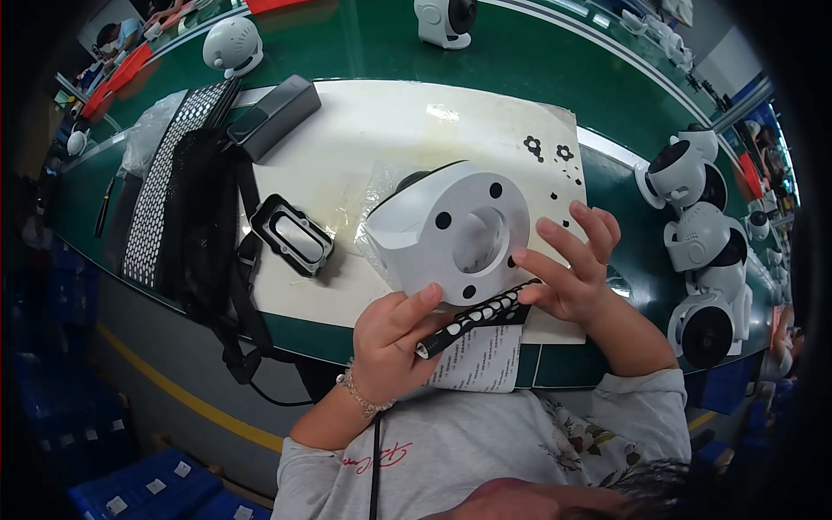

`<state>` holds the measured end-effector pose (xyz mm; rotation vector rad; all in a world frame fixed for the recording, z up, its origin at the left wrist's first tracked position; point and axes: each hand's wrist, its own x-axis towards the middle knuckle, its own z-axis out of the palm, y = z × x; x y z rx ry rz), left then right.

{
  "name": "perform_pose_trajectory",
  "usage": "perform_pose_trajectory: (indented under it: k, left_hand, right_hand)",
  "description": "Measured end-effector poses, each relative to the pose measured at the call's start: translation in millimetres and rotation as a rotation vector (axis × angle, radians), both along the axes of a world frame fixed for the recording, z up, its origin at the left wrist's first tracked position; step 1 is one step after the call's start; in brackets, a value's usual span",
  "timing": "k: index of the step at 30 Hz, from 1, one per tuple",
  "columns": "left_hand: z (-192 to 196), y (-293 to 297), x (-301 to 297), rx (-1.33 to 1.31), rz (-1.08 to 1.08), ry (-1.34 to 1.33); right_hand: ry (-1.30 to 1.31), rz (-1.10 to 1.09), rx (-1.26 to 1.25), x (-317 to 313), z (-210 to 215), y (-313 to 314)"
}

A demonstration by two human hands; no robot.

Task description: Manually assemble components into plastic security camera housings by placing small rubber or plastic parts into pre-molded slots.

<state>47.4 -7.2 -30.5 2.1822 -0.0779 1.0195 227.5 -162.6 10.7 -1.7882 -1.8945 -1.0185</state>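
A white security camera [414, 227] lies tipped over on the white mat, its ring-shaped base facing up toward me. Dark round foot pads dot the ring, with one partly under my right fingertip. My left hand [392, 340] is closed round a curled black sticker sheet [472, 322] with rows of pale holes and printed backing paper, while its index fingertip rests against the base's lower edge. Spread fingers show on my right hand [574, 270]: the index tip touches the pad at the ring's right side, and the thumb is near the sheet's right end.
A black-rimmed oval tray [293, 236] and a grey box [276, 114] sit left of the camera. Beyond them lies a black bag [204, 217] beside a perforated sheet [160, 208]. Several white cameras [706, 238] line the right edge. Black flower-shaped scraps [564, 152] dot the mat [381, 113].
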Motion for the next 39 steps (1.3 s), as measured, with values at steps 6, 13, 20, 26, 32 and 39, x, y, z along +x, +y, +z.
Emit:
perform_pose_trajectory:
  k: [6,13,20,26,32,39]
  left_hand:
    - [-0.6,1.2,1.8,-0.014,-0.019,-0.037]
    - [-3.9,7.1,-7.2,-0.044,-0.096,-0.053]
    - [1.7,4.7,-8.9,-0.062,-0.133,0.001]
    - [4.9,6.9,-12.2,-0.066,-0.127,0.071]
    - [8.7,8.4,-9.3,-0.032,-0.113,0.109]
    - [9.6,9.5,-9.1,-0.061,-0.129,0.122]
  right_hand:
    - [1.479,0.074,-0.018,-6.7,5.1,9.6]
    - [2.275,0.381,0.058,16.1,33.3,17.2]
    - [0.359,-0.65,0.154,176.5,-9.5,21.6]
    - [0.376,-1.192,-0.304,271.1,-50.4,-15.5]
    - [0.636,-0.689,-0.441,256.4,-13.0,73.5]
    - [0.749,-0.72,-0.456,272.1,-33.0,146.1]
